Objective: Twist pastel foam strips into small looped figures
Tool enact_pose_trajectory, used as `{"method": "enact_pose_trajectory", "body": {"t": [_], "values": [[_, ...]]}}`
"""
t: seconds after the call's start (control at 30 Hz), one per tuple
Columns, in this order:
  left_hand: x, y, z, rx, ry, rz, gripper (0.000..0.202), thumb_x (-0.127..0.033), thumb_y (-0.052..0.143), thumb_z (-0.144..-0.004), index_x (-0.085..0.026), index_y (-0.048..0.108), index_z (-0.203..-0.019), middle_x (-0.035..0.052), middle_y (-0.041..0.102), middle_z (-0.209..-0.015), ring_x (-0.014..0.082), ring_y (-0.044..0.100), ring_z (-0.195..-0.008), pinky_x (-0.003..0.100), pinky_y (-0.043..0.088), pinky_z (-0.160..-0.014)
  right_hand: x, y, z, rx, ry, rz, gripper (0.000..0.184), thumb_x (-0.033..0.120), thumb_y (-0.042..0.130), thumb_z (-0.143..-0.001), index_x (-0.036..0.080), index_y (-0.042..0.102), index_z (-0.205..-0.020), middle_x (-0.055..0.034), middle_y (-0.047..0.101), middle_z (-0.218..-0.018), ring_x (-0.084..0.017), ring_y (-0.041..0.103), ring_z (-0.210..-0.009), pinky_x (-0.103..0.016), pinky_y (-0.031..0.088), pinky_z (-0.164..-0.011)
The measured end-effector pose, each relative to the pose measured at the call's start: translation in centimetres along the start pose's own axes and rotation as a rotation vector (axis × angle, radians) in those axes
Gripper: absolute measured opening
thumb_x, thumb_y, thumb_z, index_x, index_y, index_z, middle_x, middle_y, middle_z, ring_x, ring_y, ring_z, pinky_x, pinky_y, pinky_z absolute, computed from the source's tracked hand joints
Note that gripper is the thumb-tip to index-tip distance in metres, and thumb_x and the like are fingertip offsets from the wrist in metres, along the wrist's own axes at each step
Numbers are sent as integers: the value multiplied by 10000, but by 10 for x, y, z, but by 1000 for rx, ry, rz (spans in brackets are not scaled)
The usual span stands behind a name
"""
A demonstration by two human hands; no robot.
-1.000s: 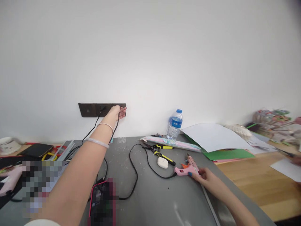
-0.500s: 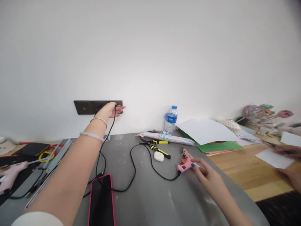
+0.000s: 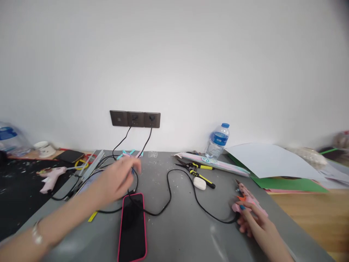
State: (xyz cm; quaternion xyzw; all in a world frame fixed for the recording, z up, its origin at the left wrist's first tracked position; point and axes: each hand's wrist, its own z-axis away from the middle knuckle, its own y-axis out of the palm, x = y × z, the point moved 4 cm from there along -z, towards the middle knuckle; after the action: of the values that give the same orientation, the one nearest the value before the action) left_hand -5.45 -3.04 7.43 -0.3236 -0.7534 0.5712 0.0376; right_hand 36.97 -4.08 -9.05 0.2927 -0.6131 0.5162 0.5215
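My left hand (image 3: 120,178) hovers blurred over the grey table (image 3: 180,233), just above the top of a black phone in a pink case (image 3: 132,227); its fingers are smeared by motion. My right hand (image 3: 252,223) rests on a pink glue gun (image 3: 247,198) lying at the right of the table, fingers curled over its handle. A black cord (image 3: 169,198) runs from the glue gun across the table up to a dark wall socket strip (image 3: 135,119), where two plugs sit.
Yellow-handled pliers (image 3: 197,171) and a small white case (image 3: 200,183) lie mid-table. A water bottle (image 3: 217,141) stands by the wall. White and green paper sheets (image 3: 272,167) lie at right. Another pink glue gun (image 3: 50,176) lies at left on a black mat.
My left hand has left the wall socket and drawn back down to the table near the phone. The view has shifted left. My right hand stays on the glue gun.
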Motion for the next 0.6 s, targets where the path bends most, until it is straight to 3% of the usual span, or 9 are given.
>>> {"method": "enact_pose_trajectory", "body": {"t": [0.03, 0.1, 0.2, 0.3, 0.47, 0.6], "values": [[-1, 12, 29, 72, 19, 41, 287, -101, 346, -830, -228, 537, -1003, 50, 607, -1005, 194, 574, -908, 305, 465, -805, 0, 0, 0, -10, 0, -12, 494, 591, 603, -620, 193, 575, -912, 16, 595, -467, -169, 568, -362, -243, 398, -338], [2, 34, 77, 102, -1, 109, 397, -54, 339, -785, -248, 539, -1067, 54, 595, -1063, 195, 563, -991, 285, 472, -823, 0, 1, -1, -24, 11, -19, 497, 588, 615, -604, 187, 584, -897, 10, 596, -461, -169, 564, -351, -245, 402, -326], [13, 61, 119, 161, -65, 123, 544, -4, 359, -722, -277, 522, -1163, 57, 557, -1175, 207, 516, -1124, 312, 457, -915, -3, 0, -5, -47, 36, -26, 475, 564, 631, -590, 189, 583, -878, 3, 601, -451, -185, 583, -358, -243, 413, -311], [23, 75, 129, 190, -148, 116, 590, 19, 362, -717, -286, 496, -1205, 51, 555, -1187, 208, 508, -1143, 331, 457, -935, -9, -5, -5, -96, 88, -103, 459, 527, 671, -570, 205, 575, -884, -8, 643, -506, -206, 636, -417, -256, 491, -357], [26, 80, 127, 81, -216, 112, 491, -21, 367, -763, -256, 489, -1176, 61, 566, -1183, 213, 526, -1119, 356, 448, -944, -18, -9, 2, -143, 59, -331, 444, 484, 759, -533, 217, 568, -831, -22, 702, -736, -209, 718, -640, -244, 601, -561], [17, 91, 132, -19, -393, -26, 380, -257, 486, -824, -165, 464, -1192, 141, 574, -1154, 293, 537, -1077, 422, 452, -894, -15, -8, 8, -187, -30, -349, 444, 473, 787, -521, 203, 579, -805, -19, 682, -835, -171, 716, -647, -188, 599, -597]]}}
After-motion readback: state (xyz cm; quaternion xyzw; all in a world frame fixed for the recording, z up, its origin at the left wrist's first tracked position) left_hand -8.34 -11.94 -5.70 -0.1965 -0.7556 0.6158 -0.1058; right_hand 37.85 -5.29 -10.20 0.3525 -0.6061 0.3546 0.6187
